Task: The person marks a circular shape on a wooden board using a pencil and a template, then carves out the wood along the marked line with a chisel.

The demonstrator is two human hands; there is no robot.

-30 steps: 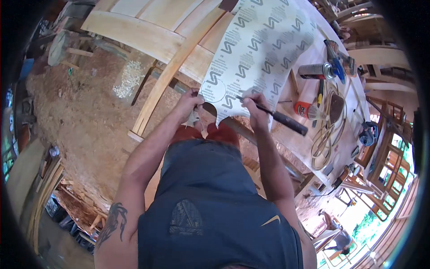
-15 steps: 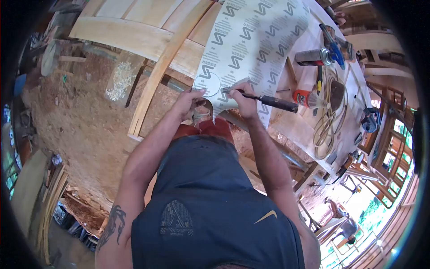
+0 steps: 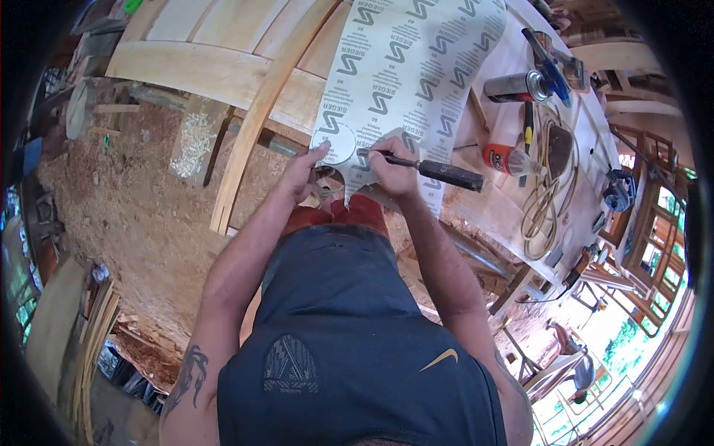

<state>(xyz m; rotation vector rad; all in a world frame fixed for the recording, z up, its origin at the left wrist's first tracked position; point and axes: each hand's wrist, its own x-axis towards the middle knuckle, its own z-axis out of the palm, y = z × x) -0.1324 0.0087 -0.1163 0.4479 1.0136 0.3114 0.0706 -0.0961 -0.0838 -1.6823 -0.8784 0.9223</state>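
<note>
Sawdust covers the floor point(image 3: 134, 201) of this open workshop, and curved timber frames point(image 3: 256, 119) lean up against the tabletop point(image 3: 480, 215). Spread across it is a long printed sheet point(image 3: 416, 59), its near end hanging over the edge right in front of the person.

All the action is at that near end. The left hand point(image 3: 306, 165) has its fingertips spread flat on a round disc point(image 3: 332, 145) that lies on the sheet, pinning it down; that grip is apart and clasps nothing. The right hand point(image 3: 394, 169) has its grip clamped around a dark-handled tool point(image 3: 446, 175), with the metal tip touching the sheet just beside the disc's rim.

By the look of it, this is the outlining step, with the tip working around the disc as a template, and the sheet's edge below already shows a scooped cut. From here the job calls for firm pressure on the disc so it can't slide, and a tip that hugs the rim.

Off to the right sit a spray can point(image 3: 513, 87), an orange-capped bottle point(image 3: 502, 159) and a coiled cord point(image 3: 547, 197).
</note>
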